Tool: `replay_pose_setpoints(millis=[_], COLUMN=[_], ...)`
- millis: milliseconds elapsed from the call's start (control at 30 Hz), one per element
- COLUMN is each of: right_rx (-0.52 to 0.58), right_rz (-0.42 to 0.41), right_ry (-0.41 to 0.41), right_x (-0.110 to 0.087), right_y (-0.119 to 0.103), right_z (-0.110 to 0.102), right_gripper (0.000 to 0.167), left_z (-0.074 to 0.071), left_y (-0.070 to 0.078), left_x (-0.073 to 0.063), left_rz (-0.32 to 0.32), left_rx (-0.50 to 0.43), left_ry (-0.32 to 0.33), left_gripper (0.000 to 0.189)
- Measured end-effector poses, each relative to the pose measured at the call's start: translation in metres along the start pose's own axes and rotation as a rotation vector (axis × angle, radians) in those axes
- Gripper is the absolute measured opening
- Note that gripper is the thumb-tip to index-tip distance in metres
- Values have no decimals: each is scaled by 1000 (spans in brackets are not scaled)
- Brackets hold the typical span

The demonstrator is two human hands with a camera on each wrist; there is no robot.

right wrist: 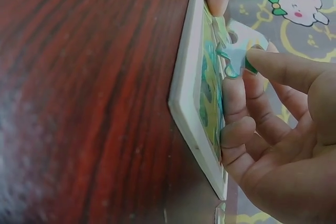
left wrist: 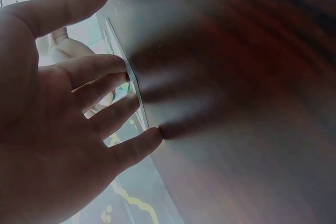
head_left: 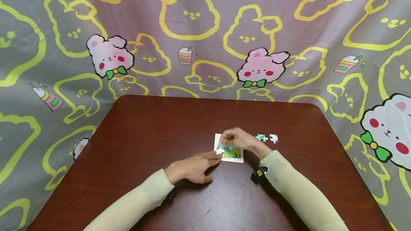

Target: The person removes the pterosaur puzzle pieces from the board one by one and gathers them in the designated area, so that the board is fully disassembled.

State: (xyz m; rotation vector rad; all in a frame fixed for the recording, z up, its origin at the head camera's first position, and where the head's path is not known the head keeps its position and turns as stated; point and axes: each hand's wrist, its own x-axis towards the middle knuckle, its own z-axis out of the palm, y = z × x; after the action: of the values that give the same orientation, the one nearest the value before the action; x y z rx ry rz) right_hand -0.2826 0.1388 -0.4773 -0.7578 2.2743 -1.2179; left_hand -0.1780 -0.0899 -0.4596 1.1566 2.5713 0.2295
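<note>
A jigsaw puzzle board (head_left: 237, 160) with a white rim and a green and blue picture lies on the table. My right hand (head_left: 238, 139) is over its upper part. Between thumb and fingers that hand pinches a puzzle piece (right wrist: 242, 45), tilted above the picture in the right wrist view. My left hand (head_left: 196, 167) rests at the board's left side, fingers extended and fingertips at the rim. In the left wrist view the spread fingers (left wrist: 118, 114) of that hand lie along the board's edge.
Two loose puzzle pieces, a green one (head_left: 261, 138) and a red and white one (head_left: 274, 138), lie right of the board on the brown table (head_left: 160, 127). A curtain (head_left: 205, 70) printed with rabbits hangs behind and at the sides.
</note>
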Motion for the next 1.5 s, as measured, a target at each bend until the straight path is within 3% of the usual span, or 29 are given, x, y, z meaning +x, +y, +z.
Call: replay_pose_setpoints(millis=[333,500,633,933,1500], right_rx=[20,21,21,7,-49], right_rz=[32,-2,-17,42,101], right_ry=[-6,-6,18,87,99], right_x=[0,0,0,-3,-35], right_y=[-1,1,0,-4,7], right_z=[1,0,-2,-7,-33], right_gripper=[11,8,7,13,13], left_z=[1,1,1,3,0], left_y=[-1,-1,0,1,4], left_x=[0,-1,-1,-1,0], left_rz=[1,1,-13,-13,-25], left_rx=[-3,-8,-9,6,49], left_ry=[-7,-4,-13,0,36], left_gripper=[71,71,72,74,74])
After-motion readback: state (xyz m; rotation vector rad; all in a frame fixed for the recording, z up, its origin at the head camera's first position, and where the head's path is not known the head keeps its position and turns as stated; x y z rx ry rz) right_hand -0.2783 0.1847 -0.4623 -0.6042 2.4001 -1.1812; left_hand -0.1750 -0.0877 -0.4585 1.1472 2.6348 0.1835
